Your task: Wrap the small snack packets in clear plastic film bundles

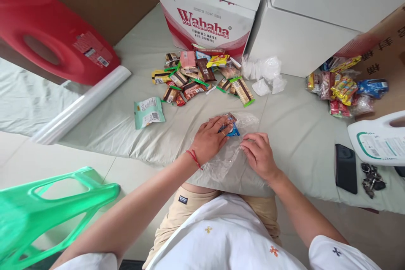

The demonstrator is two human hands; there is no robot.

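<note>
A clear plastic bag (225, 160) lies flat on the grey sheet (294, 135) in front of me. My left hand (209, 138) rests on it, fingers closed around a blue and brown snack packet (232, 125) at the bag's far end. My right hand (258, 153) pinches the bag's edge just to the right. Further back lies a loose pile of snack packets (202, 78), and a pale green packet (148, 112) sits apart on the left.
A Wahaha carton (205, 23) and white boxes (303, 29) stand behind. Crumpled clear bags (264, 74), bagged snacks (343, 88), a white jug (378, 140), phone (346, 168) and keys (372, 179) are right. A film roll (82, 105), red jug (53, 33) and green stool (47, 211) are left.
</note>
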